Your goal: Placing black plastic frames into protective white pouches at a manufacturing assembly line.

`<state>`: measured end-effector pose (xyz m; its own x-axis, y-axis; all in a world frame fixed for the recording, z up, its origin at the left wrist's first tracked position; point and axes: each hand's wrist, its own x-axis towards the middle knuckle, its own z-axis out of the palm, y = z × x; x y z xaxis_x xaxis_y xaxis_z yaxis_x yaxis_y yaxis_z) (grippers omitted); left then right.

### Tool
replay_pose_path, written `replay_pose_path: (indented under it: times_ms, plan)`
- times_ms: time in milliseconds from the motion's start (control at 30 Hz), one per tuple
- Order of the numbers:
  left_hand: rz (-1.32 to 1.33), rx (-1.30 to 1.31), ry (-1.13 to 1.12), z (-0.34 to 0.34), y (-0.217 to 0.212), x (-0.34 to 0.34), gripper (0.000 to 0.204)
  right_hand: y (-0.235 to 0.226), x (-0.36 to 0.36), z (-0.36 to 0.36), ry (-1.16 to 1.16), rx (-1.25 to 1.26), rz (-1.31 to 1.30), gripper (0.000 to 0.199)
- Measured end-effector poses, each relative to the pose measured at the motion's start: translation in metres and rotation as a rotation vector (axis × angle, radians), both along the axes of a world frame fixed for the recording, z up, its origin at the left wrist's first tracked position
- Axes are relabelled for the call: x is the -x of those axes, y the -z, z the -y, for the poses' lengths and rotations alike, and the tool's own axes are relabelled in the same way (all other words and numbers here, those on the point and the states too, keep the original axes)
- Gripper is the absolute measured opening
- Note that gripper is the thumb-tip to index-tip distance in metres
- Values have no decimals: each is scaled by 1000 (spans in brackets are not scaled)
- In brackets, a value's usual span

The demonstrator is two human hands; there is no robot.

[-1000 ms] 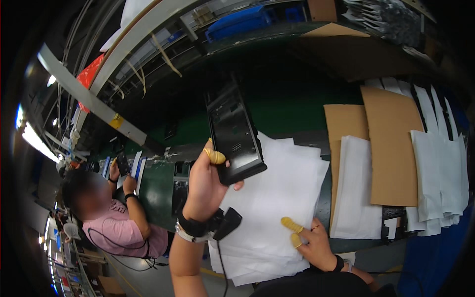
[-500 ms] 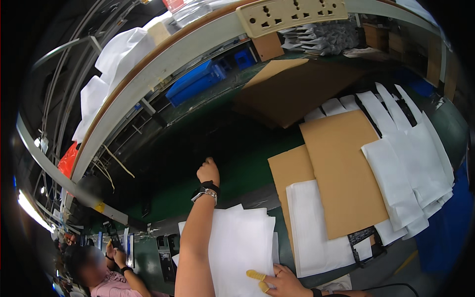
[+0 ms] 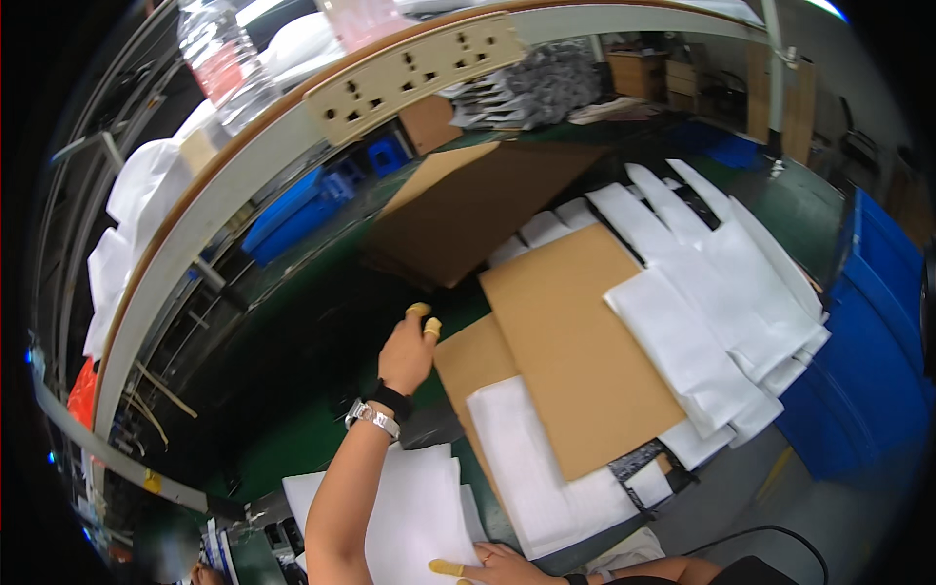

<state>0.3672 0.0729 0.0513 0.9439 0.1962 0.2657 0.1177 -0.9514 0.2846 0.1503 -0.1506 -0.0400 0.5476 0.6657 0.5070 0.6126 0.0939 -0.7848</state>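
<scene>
The person's left hand (image 3: 405, 356) is stretched over the green surface (image 3: 283, 434), two yellow-capped fingertips slightly apart; its palm is hidden, so whether it holds anything cannot be told. The right hand (image 3: 512, 565), fingers extended, rests on a stack of white sheets (image 3: 414, 497) at the surface's near edge. Rightward lie brown cardboard (image 3: 585, 351) and white sleeves (image 3: 712, 331); a blue bin (image 3: 848, 361) stands past the right edge.

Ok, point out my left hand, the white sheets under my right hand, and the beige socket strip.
Left hand (image 3: 404, 357), head view: back of the hand.
White sheets (image 3: 417, 507), head view: bare upper surface.
Beige socket strip (image 3: 417, 80), head view: middle of its front face.
</scene>
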Motion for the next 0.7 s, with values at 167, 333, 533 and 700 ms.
replay_pose_path:
  times_ms: [167, 333, 533, 700]
  plan:
    - [-149, 31, 427, 162, 2, -5, 34, 20, 7, -7, 4, -57, 49, 42]
    - [460, -241, 823, 224, 42, -8, 32, 31, 16, -16, -7, -45, 59, 14]
    - [-199, 48, 610, 197, 46, -17, 42, 42, 14, -17, 6, 9, 117, 37]
    - [-115, 34, 253, 161, 48, 12, 54, 28, 14, -9, 9, -31, 72, 41]
